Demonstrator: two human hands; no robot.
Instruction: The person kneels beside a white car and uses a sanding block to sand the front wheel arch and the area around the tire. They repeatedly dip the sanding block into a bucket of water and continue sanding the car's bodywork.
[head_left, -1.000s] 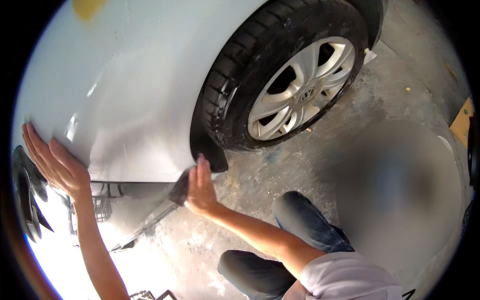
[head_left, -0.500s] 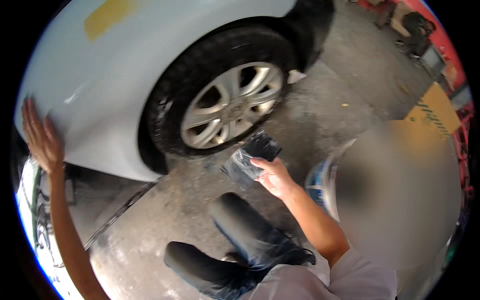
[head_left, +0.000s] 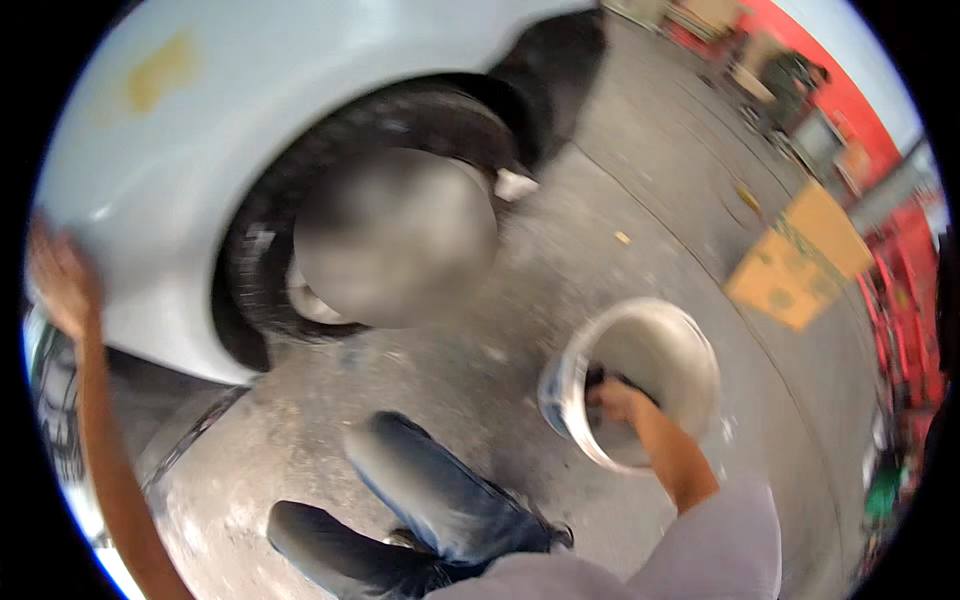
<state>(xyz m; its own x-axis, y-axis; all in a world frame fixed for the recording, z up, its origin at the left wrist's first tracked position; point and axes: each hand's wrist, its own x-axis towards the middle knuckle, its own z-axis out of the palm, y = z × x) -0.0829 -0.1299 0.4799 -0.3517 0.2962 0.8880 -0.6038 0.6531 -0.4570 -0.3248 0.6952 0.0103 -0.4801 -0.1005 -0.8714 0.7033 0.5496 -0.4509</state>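
Observation:
My left hand [head_left: 62, 282] rests flat with spread fingers on the white car body [head_left: 300, 60] at the far left. My right hand [head_left: 618, 400] reaches down inside a white bucket [head_left: 690, 345] on the concrete floor, closed around a dark pad or cloth [head_left: 612, 378] that is partly hidden by the bucket's rim. The car's black tyre [head_left: 262, 270] stands between the two hands; its wheel centre is blurred out. My knees in dark jeans [head_left: 420, 490] are bent over the floor below.
A flat piece of brown cardboard [head_left: 795, 260] lies on the floor at the right. Red equipment [head_left: 915, 300] and clutter line the far right wall. A dark gap shows under the car's sill at lower left.
My right hand carried the dark pad away from the car's lower edge, across the floor to the right, and down into the white bucket. My left hand stayed on the car body.

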